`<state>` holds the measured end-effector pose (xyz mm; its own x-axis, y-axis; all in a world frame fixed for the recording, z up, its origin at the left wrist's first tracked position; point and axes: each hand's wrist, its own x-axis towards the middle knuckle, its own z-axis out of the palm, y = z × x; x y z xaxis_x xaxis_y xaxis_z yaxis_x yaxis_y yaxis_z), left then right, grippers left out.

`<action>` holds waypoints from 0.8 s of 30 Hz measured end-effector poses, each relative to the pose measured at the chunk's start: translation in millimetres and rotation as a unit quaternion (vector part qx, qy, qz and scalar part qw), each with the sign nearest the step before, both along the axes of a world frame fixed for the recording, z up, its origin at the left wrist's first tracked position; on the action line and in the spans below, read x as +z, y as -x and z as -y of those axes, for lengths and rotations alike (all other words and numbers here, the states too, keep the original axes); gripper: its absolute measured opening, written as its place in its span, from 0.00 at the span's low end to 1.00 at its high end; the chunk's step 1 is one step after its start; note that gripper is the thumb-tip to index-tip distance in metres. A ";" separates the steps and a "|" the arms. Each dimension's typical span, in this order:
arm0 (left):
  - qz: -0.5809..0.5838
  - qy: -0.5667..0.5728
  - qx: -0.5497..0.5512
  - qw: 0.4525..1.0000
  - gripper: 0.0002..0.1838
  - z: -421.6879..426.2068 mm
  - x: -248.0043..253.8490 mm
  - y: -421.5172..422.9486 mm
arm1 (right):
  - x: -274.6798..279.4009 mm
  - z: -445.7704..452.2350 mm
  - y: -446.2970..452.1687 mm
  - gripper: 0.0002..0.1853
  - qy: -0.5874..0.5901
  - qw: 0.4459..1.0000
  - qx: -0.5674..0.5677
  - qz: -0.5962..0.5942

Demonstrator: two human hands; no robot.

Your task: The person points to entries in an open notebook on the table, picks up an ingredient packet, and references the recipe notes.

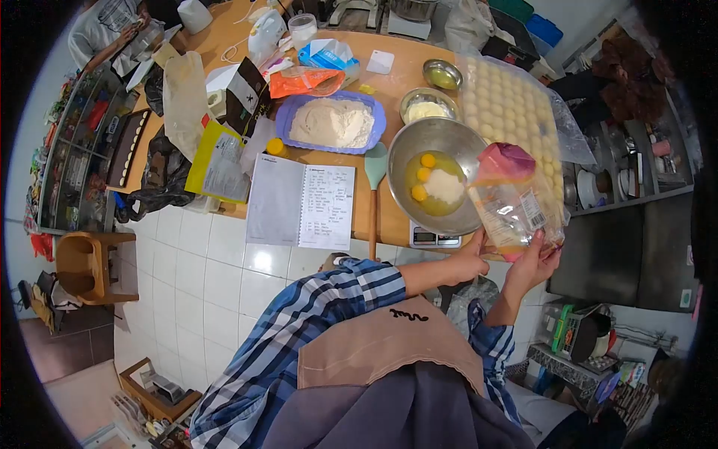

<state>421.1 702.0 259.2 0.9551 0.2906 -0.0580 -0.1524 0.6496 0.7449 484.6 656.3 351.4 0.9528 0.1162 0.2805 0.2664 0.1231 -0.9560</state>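
Note:
My right hand [532, 266] is closed on the lower end of a clear plastic bag [516, 206] with pink and orange print and a barcode. The bag leans over the right rim of a steel mixing bowl [400, 196]. Inside the bowl lie three egg yolks [423, 173] in clear white, beside a pale heap [446, 187]. Below the bowl shows a digital kitchen scale [435, 238]. My left hand [470, 260] is by the bag's lower left edge, index finger stretched out; whether it touches the bag is unclear.
Left of the bowl are a spatula [376, 168], an open notebook [327, 206] and a purple tub of flour [280, 123]. Small steel bowls [410, 97] stand behind. Rows of pale round pieces under plastic [505, 93] fill the right side. A person [93, 37] is at far left.

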 end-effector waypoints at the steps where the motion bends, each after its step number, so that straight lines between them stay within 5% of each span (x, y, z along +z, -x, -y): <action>1: -0.008 0.011 0.000 1.000 0.55 -0.9 5.3 2.9 | -0.3 -2.6 -0.3 0.21 -0.007 1.000 -0.009 0.000; 14: -0.035 0.004 0.004 0.999 0.51 -3.5 3.4 3.9 | -7.5 -2.3 -2.4 0.20 -0.011 1.000 0.016 0.018; 16: -0.010 0.008 0.014 1.000 0.51 3.1 -6.0 0.9 | -13.5 -0.3 -4.7 0.20 0.056 0.996 0.048 0.042; 20: -0.045 -0.038 0.017 0.998 0.51 7.5 -35.8 -12.1 | -10.3 -4.7 4.3 0.19 -0.003 0.998 0.046 0.037; 24: -0.019 0.014 0.020 1.000 0.52 0.1 -4.6 -0.2 | -12.8 -3.7 -2.7 0.20 0.023 0.998 0.059 0.025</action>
<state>421.3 701.9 254.6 0.9397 0.3260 -0.1030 -0.1500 0.6638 0.7327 487.3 660.0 338.6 0.9168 0.2410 0.3184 0.2995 0.1125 -0.9474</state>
